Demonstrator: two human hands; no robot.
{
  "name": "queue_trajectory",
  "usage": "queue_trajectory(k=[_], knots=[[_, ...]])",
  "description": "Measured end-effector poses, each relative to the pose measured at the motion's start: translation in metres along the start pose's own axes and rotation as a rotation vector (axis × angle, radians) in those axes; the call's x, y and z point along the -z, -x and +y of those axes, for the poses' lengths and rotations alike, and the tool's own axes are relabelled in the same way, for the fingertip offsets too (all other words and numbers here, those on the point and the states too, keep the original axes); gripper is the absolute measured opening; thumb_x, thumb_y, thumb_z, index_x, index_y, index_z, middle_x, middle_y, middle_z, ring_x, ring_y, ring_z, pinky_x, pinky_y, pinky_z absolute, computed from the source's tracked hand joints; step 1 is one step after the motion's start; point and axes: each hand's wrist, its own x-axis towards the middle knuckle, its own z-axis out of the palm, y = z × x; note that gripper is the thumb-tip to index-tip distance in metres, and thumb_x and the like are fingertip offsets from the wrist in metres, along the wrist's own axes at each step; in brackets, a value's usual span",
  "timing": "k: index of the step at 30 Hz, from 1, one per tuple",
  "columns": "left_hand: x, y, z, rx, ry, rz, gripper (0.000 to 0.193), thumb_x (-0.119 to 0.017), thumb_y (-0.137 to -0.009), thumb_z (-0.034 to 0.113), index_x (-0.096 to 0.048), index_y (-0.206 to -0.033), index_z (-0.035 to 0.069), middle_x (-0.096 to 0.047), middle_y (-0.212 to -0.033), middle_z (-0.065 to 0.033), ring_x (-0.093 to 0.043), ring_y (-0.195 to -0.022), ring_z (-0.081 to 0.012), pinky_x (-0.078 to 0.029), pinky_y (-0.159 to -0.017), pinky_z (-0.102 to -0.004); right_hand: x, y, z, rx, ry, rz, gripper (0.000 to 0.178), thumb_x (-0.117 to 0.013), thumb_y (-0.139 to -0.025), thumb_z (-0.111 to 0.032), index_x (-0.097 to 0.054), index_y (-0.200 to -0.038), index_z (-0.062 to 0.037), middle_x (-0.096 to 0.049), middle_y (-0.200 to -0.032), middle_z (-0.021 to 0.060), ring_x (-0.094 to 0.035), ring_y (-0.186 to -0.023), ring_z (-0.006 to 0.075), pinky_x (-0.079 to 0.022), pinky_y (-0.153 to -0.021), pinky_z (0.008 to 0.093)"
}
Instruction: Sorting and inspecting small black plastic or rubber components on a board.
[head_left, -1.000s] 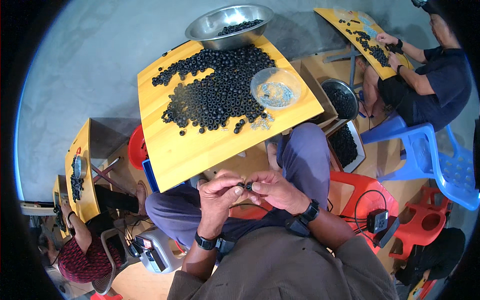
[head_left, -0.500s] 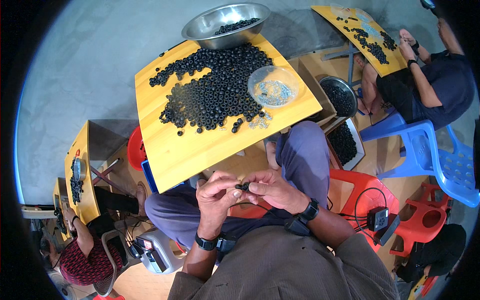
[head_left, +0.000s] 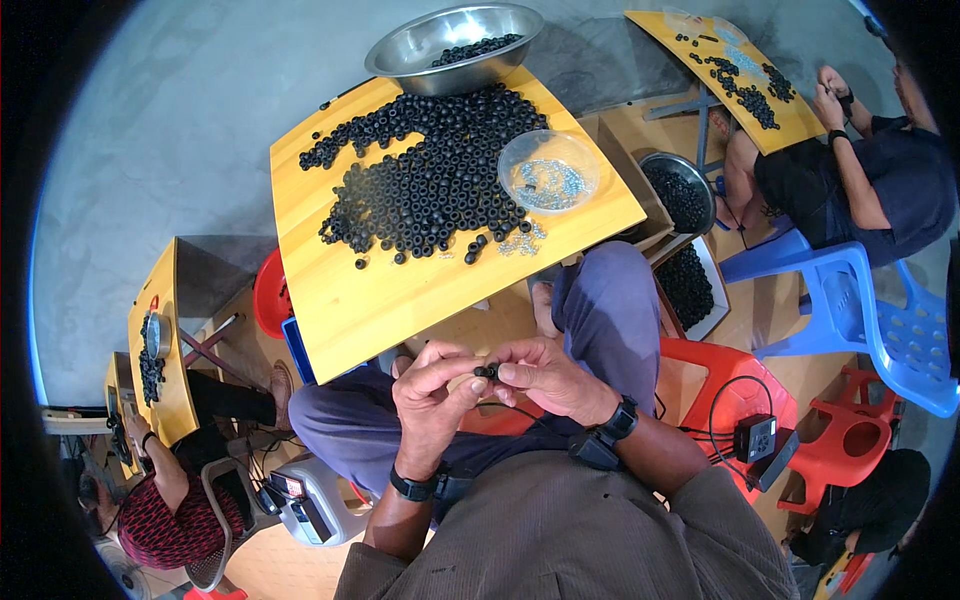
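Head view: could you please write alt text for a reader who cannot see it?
A person's left hand and right hand hold small black parts at their fingertips. Ahead, a yellow table bears black rings, a metal bowl and a clear tub of small silvery pieces.

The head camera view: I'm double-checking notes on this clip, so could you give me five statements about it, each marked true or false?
1. The left hand and right hand meet at small black pieces pinched in the fingertips. True.
2. The metal bowl stands at the near edge of the yellow table. False: it stands at the far edge.
3. The clear plastic tub is right of the heap of black rings. True.
4. Both of the person's wrists are bare. False: each wears a dark wristband.
5. Clear plastic tub and heap share one table. True.
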Motion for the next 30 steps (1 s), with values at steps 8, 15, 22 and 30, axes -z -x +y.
queue_trajectory(k=[8, 15, 22, 30], knots=[[-0.002, -0.004, 0.008, -0.066, -0.175, -0.016, 0.025, -0.082, -0.080, 0.003, -0.077, -0.104, 0.002, -0.069, -0.097, -0.0085, -0.065, -0.091, -0.0178, -0.051, -0.082, -0.0287, 0.001, 0.001, 0.000, -0.024, 0.010, 0.040, 0.023, -0.065, -0.102, -0.021, -0.069, -0.114, -0.0023, -0.071, -0.097, 0.0029, -0.060, -0.078, 0.0077, -0.049, -0.066, 0.0231], [-0.003, -0.007, 0.017, -0.209, -0.473, -0.071, 0.024, -0.080, -0.081, 0.001, -0.074, -0.104, 0.001, -0.068, -0.099, -0.0117, -0.067, -0.089, -0.0246, -0.054, -0.077, -0.0331, 0.005, 0.000, 0.000, -0.057, 0.058, 0.065, 0.023, -0.066, -0.101, -0.023, -0.069, -0.114, -0.0037, -0.068, -0.094, 0.0000, -0.061, -0.079, 0.0065, -0.051, -0.067, 0.0224], [-0.006, -0.019, 0.020, -0.412, -0.692, -0.134, 0.028, -0.079, -0.072, -0.004, -0.073, -0.099, 0.002, -0.065, -0.092, -0.0108, -0.066, -0.079, -0.0281, -0.052, -0.066, -0.0360, 0.003, 0.004, 0.001, -0.108, 0.150, 0.204, 0.024, -0.064, -0.103, -0.026, -0.069, -0.111, -0.0041, -0.063, -0.090, -0.0027, -0.058, -0.077, 0.0042, -0.048, -0.064, 0.0194], [-0.003, -0.019, 0.012, -0.424, -0.671, -0.179, 0.034, -0.079, -0.074, -0.001, -0.074, -0.107, 0.002, -0.063, -0.092, -0.0111, -0.064, -0.081, -0.0294, -0.053, -0.069, -0.0384, 0.009, 0.003, 0.001, -0.157, 0.210, 0.169, 0.022, -0.064, -0.103, -0.023, -0.069, -0.111, -0.0024, -0.061, -0.087, -0.0031, -0.050, -0.068, 0.0047, -0.042, -0.059, 0.0213]])
